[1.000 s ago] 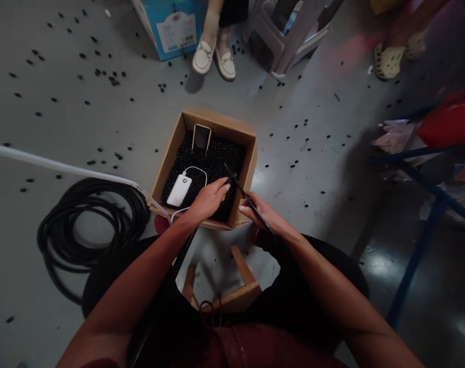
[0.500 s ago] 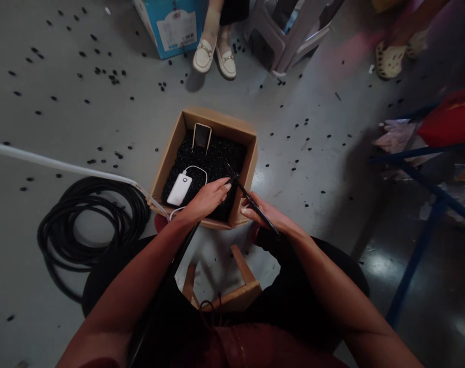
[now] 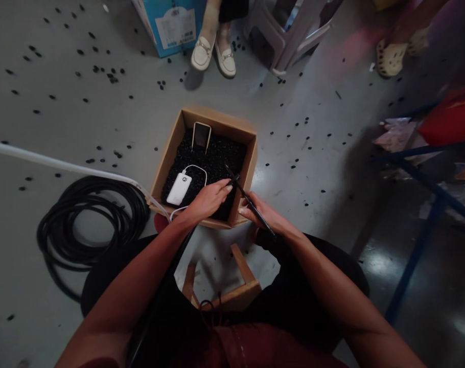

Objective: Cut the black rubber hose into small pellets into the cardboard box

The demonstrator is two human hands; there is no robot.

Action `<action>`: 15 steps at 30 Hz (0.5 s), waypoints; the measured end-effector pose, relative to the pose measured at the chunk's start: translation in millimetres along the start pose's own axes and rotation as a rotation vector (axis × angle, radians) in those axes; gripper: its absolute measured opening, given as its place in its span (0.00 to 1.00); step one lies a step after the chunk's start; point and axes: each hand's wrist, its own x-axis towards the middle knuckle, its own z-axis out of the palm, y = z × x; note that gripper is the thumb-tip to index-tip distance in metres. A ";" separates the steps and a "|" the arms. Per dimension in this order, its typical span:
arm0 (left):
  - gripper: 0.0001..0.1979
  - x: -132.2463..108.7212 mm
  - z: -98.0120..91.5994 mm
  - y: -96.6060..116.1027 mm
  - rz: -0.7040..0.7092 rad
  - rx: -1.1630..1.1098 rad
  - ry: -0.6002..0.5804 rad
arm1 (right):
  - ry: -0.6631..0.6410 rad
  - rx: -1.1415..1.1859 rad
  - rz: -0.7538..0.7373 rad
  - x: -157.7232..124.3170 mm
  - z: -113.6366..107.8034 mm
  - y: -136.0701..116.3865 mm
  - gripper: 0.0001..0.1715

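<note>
A cardboard box [image 3: 167,162] on the floor is filled with small black pieces [image 3: 221,156]. A white power bank [image 3: 179,188] with a white cable lies on them, and a phone [image 3: 201,137] leans against the far wall. My left hand [image 3: 208,199] reaches into the box's near right corner, fingers curled down onto the black pieces; what it holds is hidden. My right hand [image 3: 261,213] rests at the box's near right edge, closed on a thin black rod [image 3: 248,199] that points into the box.
A coil of black hose [image 3: 83,225] and a white tube [image 3: 60,164] lie left. Black pieces are scattered over the grey floor. Another person's white shoes [image 3: 213,53], a blue carton [image 3: 171,23] and a plastic stool [image 3: 282,36] stand beyond. A wooden stool [image 3: 232,286] is under me. A blue frame [image 3: 424,204] stands right.
Both hands stay almost still at the box's near right corner; the view has shifted slightly.
</note>
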 end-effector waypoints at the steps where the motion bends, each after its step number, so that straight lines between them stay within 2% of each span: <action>1: 0.23 0.4 0.4 -0.2 -0.003 0.012 0.001 | 0.017 -0.018 0.014 0.4 1.5 -0.6 0.30; 5: 0.21 1.6 2.2 -1.6 0.001 0.030 -0.007 | 0.093 -0.103 0.093 1.7 8.5 -1.1 0.23; 9: 0.22 1.8 2.8 -2.2 -0.027 0.046 0.010 | 0.108 -0.181 0.112 1.0 11.8 -0.4 0.15; 15: 0.22 2.6 2.6 -3.0 -0.060 0.079 0.000 | 0.089 -0.270 0.118 1.1 14.2 5.2 0.14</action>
